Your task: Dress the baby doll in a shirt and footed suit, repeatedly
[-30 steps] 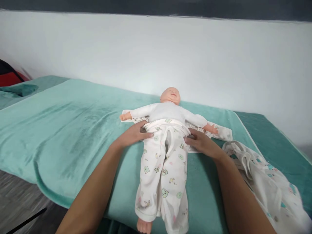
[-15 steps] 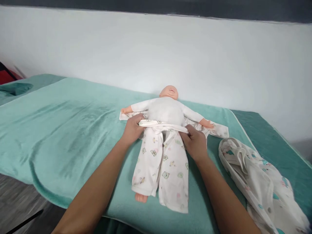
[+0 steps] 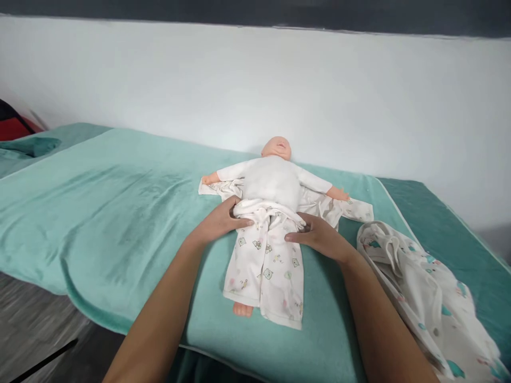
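A baby doll (image 3: 273, 178) with a white cloth body lies on its back. Printed white baby pants (image 3: 265, 271) cover its legs, the waistband bunched at the lower belly. One foot (image 3: 242, 309) pokes out below the left pant leg; the other foot is hidden. At the left side of the waist, my left hand (image 3: 220, 221) grips the pants, thumb across the front. My right hand (image 3: 319, 234) holds the opposite side likewise, its fingers partly tucked behind the fabric. A printed baby top (image 3: 357, 209) lies spread beneath the doll, its sleeves under the doll's arms.
Another white garment with teal prints (image 3: 429, 298) lies heaped at the right. A light green blanket (image 3: 120, 202) covers the bed, with darker green cover (image 3: 451, 234) showing at the right. Behind the doll's head rises a white wall (image 3: 255, 85).
The waistband, stretched flat between my hands before, now sits gathered around the doll's lower belly. The pant legs have shifted upward, and my thumbs have moved onto the front of the pants.
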Demonstrator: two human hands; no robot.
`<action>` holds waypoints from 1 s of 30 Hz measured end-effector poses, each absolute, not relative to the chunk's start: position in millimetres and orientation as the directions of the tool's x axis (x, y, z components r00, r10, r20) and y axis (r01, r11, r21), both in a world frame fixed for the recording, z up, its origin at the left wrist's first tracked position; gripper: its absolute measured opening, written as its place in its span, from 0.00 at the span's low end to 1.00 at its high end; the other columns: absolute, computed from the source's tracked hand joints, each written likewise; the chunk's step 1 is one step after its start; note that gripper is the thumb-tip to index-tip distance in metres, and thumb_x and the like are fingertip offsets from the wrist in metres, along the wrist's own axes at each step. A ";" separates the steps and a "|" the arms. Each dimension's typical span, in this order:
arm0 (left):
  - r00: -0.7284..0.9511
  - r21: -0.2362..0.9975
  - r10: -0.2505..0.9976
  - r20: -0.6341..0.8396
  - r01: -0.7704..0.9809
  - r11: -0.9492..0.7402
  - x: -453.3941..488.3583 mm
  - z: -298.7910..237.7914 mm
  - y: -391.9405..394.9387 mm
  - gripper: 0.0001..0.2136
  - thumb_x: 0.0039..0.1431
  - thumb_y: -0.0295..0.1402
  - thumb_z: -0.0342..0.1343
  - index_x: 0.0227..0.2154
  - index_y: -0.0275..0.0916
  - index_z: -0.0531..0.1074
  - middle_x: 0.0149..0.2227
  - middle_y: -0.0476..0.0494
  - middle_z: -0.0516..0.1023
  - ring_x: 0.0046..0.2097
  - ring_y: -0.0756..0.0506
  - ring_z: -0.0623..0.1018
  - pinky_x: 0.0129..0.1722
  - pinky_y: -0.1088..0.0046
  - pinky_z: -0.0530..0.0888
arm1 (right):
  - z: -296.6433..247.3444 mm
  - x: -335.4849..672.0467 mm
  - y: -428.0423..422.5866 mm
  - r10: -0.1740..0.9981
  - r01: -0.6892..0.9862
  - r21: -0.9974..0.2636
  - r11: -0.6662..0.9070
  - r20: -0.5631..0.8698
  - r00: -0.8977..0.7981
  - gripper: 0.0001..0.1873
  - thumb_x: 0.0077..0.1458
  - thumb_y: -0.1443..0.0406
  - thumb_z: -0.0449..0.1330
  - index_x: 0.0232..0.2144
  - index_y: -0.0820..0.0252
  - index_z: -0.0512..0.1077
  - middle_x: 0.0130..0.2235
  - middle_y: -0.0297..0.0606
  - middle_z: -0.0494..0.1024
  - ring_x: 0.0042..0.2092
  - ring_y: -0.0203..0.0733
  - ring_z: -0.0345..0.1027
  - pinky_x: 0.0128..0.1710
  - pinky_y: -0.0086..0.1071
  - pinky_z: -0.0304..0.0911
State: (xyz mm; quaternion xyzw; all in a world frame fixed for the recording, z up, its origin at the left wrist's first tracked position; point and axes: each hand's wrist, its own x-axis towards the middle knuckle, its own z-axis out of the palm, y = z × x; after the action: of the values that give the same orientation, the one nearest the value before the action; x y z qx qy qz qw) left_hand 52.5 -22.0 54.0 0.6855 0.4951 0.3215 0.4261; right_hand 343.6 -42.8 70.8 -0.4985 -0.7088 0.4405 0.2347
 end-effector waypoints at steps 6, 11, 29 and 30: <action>0.110 0.815 0.964 0.241 0.517 -0.262 61.9 39.2 -23.6 0.17 0.54 0.41 0.59 0.21 0.39 0.58 0.22 0.55 0.58 0.29 0.51 0.60 0.29 0.73 0.56 | 64.5 327.3 -54.1 0.965 0.677 -0.692 0.252 0.131 -0.226 0.18 0.57 0.53 0.58 0.20 0.56 0.63 0.22 0.30 0.64 0.29 0.38 0.58 0.29 0.31 0.51; 0.075 0.861 0.971 0.228 0.450 -0.237 63.5 38.9 -25.6 0.11 0.55 0.38 0.58 0.25 0.39 0.63 0.24 0.55 0.64 0.31 0.50 0.64 0.30 0.74 0.60 | 58.9 322.3 -57.5 0.975 0.700 -0.691 0.180 0.220 -0.034 0.16 0.56 0.57 0.56 0.20 0.55 0.59 0.21 0.29 0.63 0.27 0.37 0.56 0.29 0.32 0.49; 0.180 0.743 0.883 0.434 0.483 -0.464 52.1 21.3 -70.8 0.12 0.55 0.31 0.55 0.19 0.40 0.60 0.24 0.49 0.70 0.33 0.46 0.72 0.34 0.71 0.66 | 46.7 316.6 -100.6 0.926 0.654 -0.667 0.357 0.344 -0.155 0.16 0.50 0.66 0.57 0.18 0.55 0.54 0.20 0.29 0.58 0.28 0.38 0.58 0.32 0.32 0.54; 0.161 0.736 0.877 0.452 0.489 -0.469 51.7 19.7 -71.6 0.10 0.53 0.29 0.55 0.20 0.40 0.61 0.24 0.49 0.71 0.33 0.46 0.73 0.34 0.71 0.66 | 44.7 316.0 -101.5 0.921 0.664 -0.659 0.353 0.372 -0.121 0.14 0.50 0.66 0.57 0.19 0.55 0.56 0.21 0.30 0.60 0.29 0.39 0.59 0.32 0.32 0.53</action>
State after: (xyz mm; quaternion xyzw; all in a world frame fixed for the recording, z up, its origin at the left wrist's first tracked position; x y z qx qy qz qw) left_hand 51.7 -71.6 19.7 0.7305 0.4674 0.4482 0.2167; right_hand 316.0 -101.5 44.7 -0.5431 -0.7294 0.1687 0.3803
